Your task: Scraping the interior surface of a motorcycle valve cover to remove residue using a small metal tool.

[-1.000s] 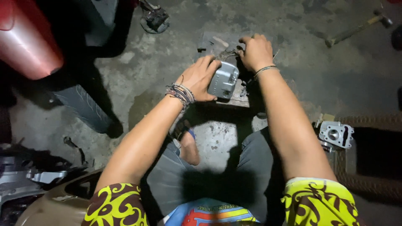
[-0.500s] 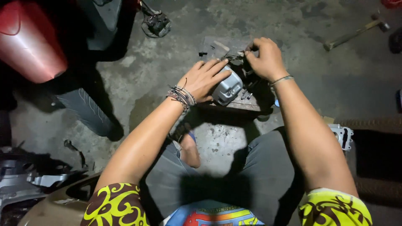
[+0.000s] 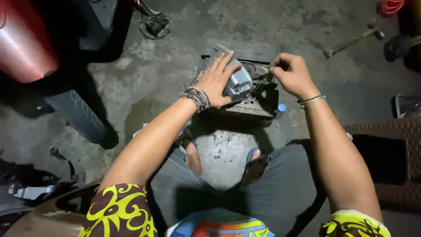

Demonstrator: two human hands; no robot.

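A grey cast-metal engine part (image 3: pixel 239 83) rests on a low wooden block (image 3: pixel 254 107) on the concrete floor. My left hand (image 3: pixel 219 79) lies flat over the left side of the part, fingers spread, holding it down. My right hand (image 3: pixel 291 74) is just right of the part, fingers curled around something small and dark that I cannot make out. Both wrists wear bracelets. Some thin metal rods lie on the block under the part.
A hammer (image 3: pixel 351 41) lies on the floor at the upper right. A motorcycle tyre (image 3: pixel 79 114) and red bodywork (image 3: pixel 24 44) stand at the left. A brown woven surface (image 3: pixel 394 145) is at the right. A small blue cap (image 3: pixel 281 107) lies beside the block.
The view has shifted slightly. My right hand moved off the top of the metal part to its right side; my left hand stayed on the part and tilted it.
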